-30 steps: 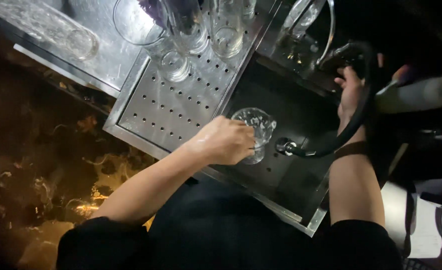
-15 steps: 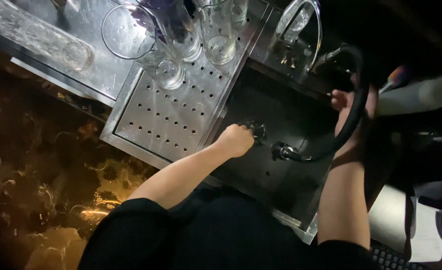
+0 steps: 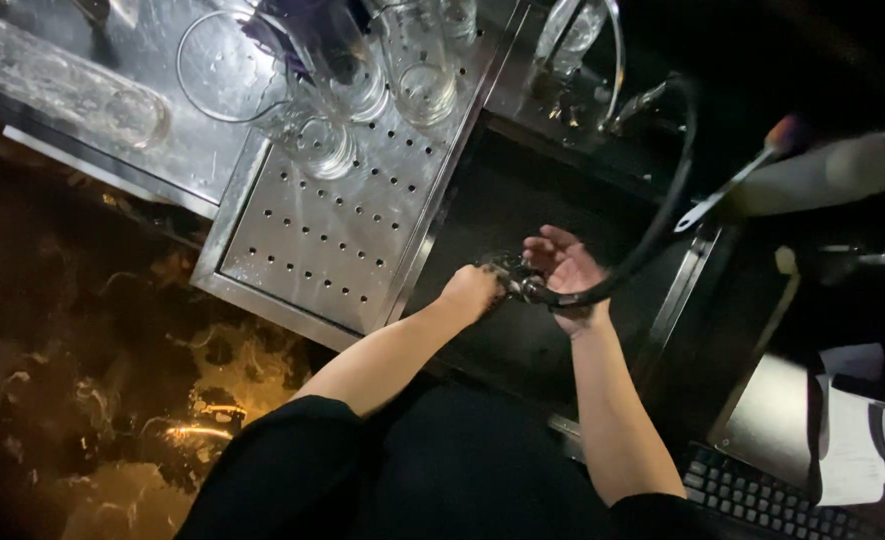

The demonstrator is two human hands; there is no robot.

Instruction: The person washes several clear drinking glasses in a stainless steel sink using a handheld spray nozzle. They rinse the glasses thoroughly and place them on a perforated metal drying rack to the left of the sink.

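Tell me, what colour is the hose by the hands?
Black. The hose curves over the sink, clearest in the head view.

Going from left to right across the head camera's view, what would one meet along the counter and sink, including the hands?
Glass lying on its side → perforated drain tray → left hand → spray nozzle of the black hose → right hand → sink's right rim → keyboard.

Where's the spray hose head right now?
In the head view, the hose head sits low in the dark sink, right of centre, between the left hand and right hand.
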